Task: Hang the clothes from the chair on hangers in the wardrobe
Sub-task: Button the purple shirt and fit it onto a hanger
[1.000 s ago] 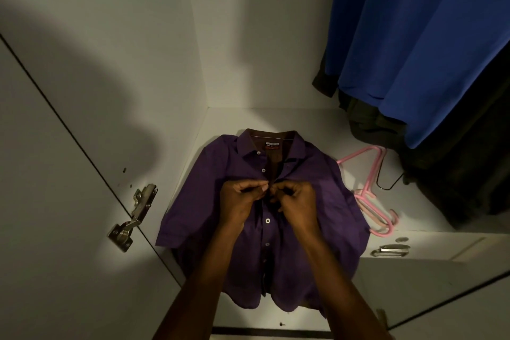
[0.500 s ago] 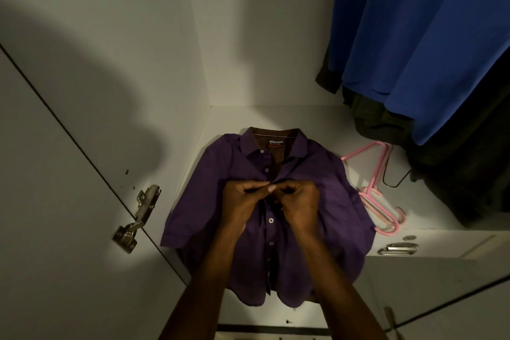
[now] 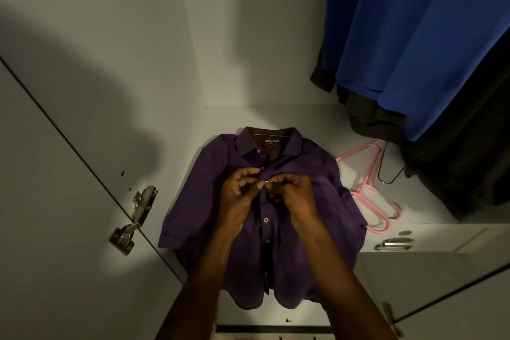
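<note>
Purple shirt point(image 3: 317, 207) spread face up on wardrobe shelf point(image 3: 430, 201), collar at far end, hem spilling over near edge; laid flat, likely so the placket stays still for buttoning. Left hand point(image 3: 237, 196) and right hand point(image 3: 292, 196) meeting at mid-chest over the placket, fingers of both curled and pinching fabric edges around a small pale button point(image 3: 266, 182); probably working it through its hole, though dim light hides whether it is through. Lower buttons down the front visible, top collar button apparently undone. No hanger inside the shirt as far as can be told. Just right of shirt, pink hangers point(image 3: 369, 193) lying on same shelf, hooks toward near edge, within easy reach for next step. Farther right and above, blue garment point(image 3: 414, 36) already hanging, dark clothing point(image 3: 469, 168) behind and below it. Left, open wardrobe door with metal hinge point(image 3: 135, 218) catching light. Near right, metal drawer handle point(image 3: 394, 244) below shelf front. Chair not in view.
</note>
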### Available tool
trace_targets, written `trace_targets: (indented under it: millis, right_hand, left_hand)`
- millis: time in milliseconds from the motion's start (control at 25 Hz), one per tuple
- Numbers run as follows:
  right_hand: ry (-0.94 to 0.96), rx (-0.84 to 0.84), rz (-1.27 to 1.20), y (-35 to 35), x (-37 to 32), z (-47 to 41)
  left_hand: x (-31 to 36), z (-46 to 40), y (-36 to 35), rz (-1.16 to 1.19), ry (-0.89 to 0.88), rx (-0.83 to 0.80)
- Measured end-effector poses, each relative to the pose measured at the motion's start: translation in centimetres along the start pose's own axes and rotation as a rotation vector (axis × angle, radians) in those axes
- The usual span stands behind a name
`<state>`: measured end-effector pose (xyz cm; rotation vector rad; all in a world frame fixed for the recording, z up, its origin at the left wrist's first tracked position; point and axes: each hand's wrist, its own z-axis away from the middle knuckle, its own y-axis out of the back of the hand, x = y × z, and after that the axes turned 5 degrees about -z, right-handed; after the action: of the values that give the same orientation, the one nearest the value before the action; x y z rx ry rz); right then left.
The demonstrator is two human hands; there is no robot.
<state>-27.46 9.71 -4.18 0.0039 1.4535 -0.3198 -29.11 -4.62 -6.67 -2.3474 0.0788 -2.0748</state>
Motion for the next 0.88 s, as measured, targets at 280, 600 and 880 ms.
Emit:
trace_targets:
  millis: [280, 600, 880]
  right_hand:
    - [-0.004, 0.056, 0.347, 1.0, -0.7, -0.7]
    - [0.165, 0.2, 0.762, -1.6, -1.9, -4.9]
    - [0.09, 0.253, 0.92, -2.4, -2.1, -6.3]
  left_hand:
    - [0.0, -0.1, -1.0, -0.34, -0.036, 0.126]
    - [0.0, -5.3, -1.8, -0.82, -0.116, 0.155]
    - [0.2, -7.0, -1.4, -0.698, 0.134, 0.144]
